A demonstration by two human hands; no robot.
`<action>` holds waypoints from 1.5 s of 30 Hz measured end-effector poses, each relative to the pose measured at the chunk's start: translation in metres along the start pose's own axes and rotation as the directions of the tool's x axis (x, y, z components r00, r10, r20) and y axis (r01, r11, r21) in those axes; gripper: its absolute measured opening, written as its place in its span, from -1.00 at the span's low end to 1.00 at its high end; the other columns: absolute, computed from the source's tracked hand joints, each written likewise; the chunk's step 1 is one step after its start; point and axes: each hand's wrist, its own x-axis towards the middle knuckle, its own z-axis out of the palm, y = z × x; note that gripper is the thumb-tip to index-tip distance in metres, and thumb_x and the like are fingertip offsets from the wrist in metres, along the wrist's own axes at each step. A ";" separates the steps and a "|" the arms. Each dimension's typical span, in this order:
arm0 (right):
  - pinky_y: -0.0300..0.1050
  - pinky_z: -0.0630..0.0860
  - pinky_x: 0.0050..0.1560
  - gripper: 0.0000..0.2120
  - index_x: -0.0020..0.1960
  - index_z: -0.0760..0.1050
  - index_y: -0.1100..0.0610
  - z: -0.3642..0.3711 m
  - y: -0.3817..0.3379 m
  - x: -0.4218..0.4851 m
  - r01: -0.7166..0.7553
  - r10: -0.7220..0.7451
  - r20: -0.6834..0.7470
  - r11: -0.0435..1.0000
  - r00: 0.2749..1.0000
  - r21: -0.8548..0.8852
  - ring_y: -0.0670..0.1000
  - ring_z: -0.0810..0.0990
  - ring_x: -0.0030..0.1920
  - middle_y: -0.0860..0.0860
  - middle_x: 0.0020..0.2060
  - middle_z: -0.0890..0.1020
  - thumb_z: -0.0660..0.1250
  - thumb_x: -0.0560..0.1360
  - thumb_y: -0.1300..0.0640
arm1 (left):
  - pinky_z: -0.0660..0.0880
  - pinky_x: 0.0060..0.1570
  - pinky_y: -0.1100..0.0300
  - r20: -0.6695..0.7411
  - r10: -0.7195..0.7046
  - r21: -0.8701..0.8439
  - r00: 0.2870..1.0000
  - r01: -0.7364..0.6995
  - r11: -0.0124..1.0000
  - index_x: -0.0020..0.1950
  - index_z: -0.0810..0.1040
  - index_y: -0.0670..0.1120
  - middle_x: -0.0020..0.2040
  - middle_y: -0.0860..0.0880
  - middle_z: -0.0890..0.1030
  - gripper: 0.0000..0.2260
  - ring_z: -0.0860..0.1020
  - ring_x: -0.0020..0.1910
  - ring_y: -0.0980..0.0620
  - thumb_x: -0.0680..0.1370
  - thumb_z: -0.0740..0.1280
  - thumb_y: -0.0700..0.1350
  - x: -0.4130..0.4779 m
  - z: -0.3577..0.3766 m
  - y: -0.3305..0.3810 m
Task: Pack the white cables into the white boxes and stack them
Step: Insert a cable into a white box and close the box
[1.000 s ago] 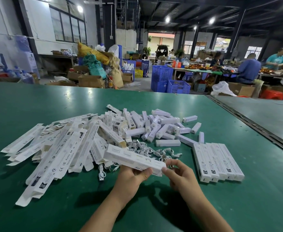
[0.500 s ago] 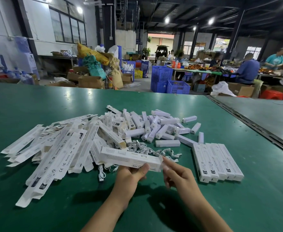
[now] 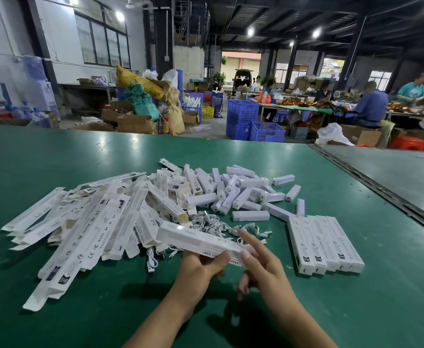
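My left hand grips a long white box from below, thumb curled over its near face, holding it just above the green table. My right hand touches the box's right end with extended fingers; its lower fingers curl underneath. Behind the box lies a tangle of white cables. To the right, several closed white boxes lie side by side in a row. A heap of flat unfolded boxes spreads to the left.
Small white lamp-like sticks are piled beyond the cables. One loose cable lies by the flat boxes. A seam separates this table from another on the right. People work at far tables; blue crates stand on the floor.
The box has tipped so its left end sits higher and its right end lower. My right hand's fingers have stretched out along the box's right end instead of pinching it.
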 end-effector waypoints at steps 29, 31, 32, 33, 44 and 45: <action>-0.10 0.46 0.15 -0.80 0.10 0.64 0.16 -0.037 0.026 0.054 -0.124 -0.133 -0.200 0.433 0.971 -0.893 0.11 0.59 0.07 0.06 0.09 0.60 0.31 0.53 0.24 | 0.51 -0.25 0.17 -0.135 -0.125 -0.139 0.983 0.106 0.985 -0.31 0.52 -0.15 -0.43 -0.05 0.50 -0.76 0.48 -0.39 0.00 0.40 0.52 -0.07 0.007 -0.003 0.000; -0.09 0.46 0.15 -0.80 0.12 0.62 0.13 -0.037 0.022 0.054 -0.143 -0.128 -0.219 0.436 0.967 -0.889 0.08 0.58 0.05 0.06 0.05 0.62 0.32 0.53 0.21 | 0.51 -0.24 0.17 -0.139 -0.130 -0.136 0.982 0.111 0.984 -0.30 0.53 -0.15 -0.43 -0.05 0.50 -0.77 0.48 -0.38 0.00 0.45 0.51 -0.11 0.007 -0.003 0.000; -0.09 0.47 0.13 -0.78 0.16 0.59 0.13 -0.037 0.019 0.052 -0.153 -0.122 -0.229 0.446 0.966 -0.882 0.06 0.58 0.03 0.04 0.03 0.63 0.33 0.52 0.19 | 0.51 -0.23 0.16 -0.140 -0.131 -0.135 0.981 0.113 0.984 -0.29 0.53 -0.15 -0.42 -0.05 0.51 -0.78 0.48 -0.38 0.00 0.46 0.50 -0.12 0.008 -0.004 0.000; -0.08 0.48 0.10 -0.72 0.22 0.55 0.11 -0.035 0.016 0.050 -0.162 -0.112 -0.237 0.458 0.965 -0.874 0.04 0.58 -0.01 0.02 -0.03 0.65 0.34 0.51 0.15 | 0.51 -0.25 0.16 -0.140 -0.132 -0.138 0.981 0.112 0.984 -0.29 0.53 -0.15 -0.42 -0.04 0.51 -0.79 0.48 -0.37 -0.01 0.46 0.50 -0.12 0.008 -0.004 0.000; -0.06 0.44 0.01 -0.80 -0.04 0.49 0.11 -0.040 0.011 0.037 -0.227 0.045 -0.223 0.187 0.974 -0.956 0.10 0.45 0.01 0.00 -0.11 0.40 0.18 0.60 0.02 | 0.48 -0.31 0.16 -0.130 -0.138 -0.165 0.982 0.116 0.979 -0.44 0.54 -0.08 -0.44 -0.03 0.48 -0.75 0.47 -0.40 0.00 0.38 0.51 -0.08 0.008 -0.003 0.003; -0.07 0.43 0.04 -0.79 -0.01 0.50 0.10 -0.041 0.012 0.037 -0.226 0.048 -0.221 0.179 0.974 -0.957 0.09 0.41 0.04 0.01 -0.05 0.38 0.16 0.62 0.01 | 0.47 -0.29 0.15 -0.128 -0.141 -0.171 0.982 0.118 0.978 -0.44 0.53 -0.08 -0.45 -0.03 0.48 -0.75 0.47 -0.41 0.01 0.35 0.51 -0.05 0.008 -0.004 0.004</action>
